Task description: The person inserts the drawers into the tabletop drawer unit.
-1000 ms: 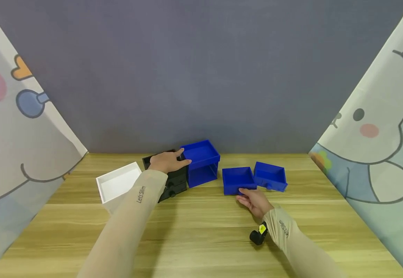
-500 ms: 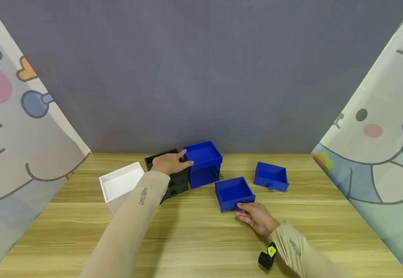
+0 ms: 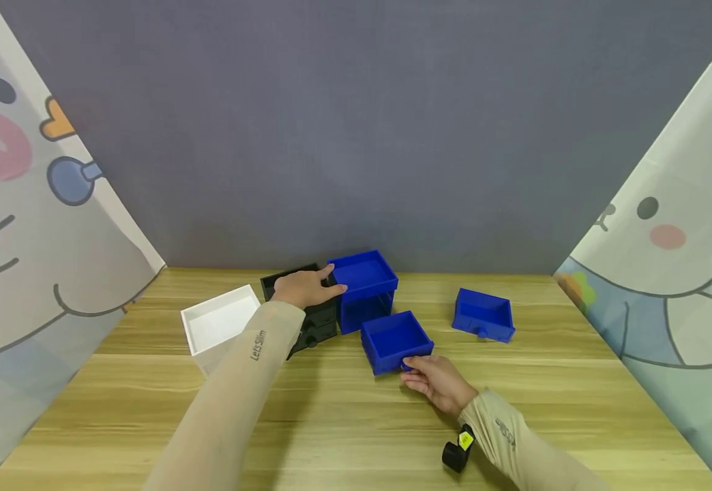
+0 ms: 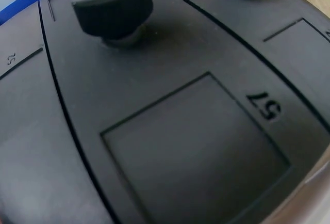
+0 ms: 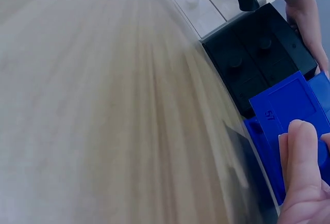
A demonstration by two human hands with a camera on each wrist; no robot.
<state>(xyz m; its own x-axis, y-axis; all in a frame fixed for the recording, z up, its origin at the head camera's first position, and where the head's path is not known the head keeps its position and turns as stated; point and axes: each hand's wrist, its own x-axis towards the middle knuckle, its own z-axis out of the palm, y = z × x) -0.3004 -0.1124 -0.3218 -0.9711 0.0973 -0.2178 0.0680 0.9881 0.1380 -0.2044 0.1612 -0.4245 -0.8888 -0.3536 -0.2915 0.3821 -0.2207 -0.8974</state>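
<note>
My right hand (image 3: 412, 370) pinches the knob on the front of a blue drawer (image 3: 395, 337) that lies on the wooden table (image 3: 356, 423), just in front of the blue cabinet frame (image 3: 365, 285). The right wrist view shows a finger (image 5: 300, 157) on that blue drawer's front (image 5: 281, 111). My left hand (image 3: 322, 284) rests flat on top of the black drawer unit (image 3: 314, 326), its fingertips touching the blue frame's left side. A black drawer front with a round knob (image 4: 112, 11) fills the left wrist view.
A second blue drawer (image 3: 483, 315) lies apart at the right. A white open box (image 3: 217, 324) sits left of the black unit. Cartoon-print curtains (image 3: 37, 225) flank the table, and a grey wall (image 3: 356, 136) stands behind it.
My right hand has dragged the blue drawer away from the other drawer, nearer and to the left, to a spot before the blue frame. The left hand has stayed put.
</note>
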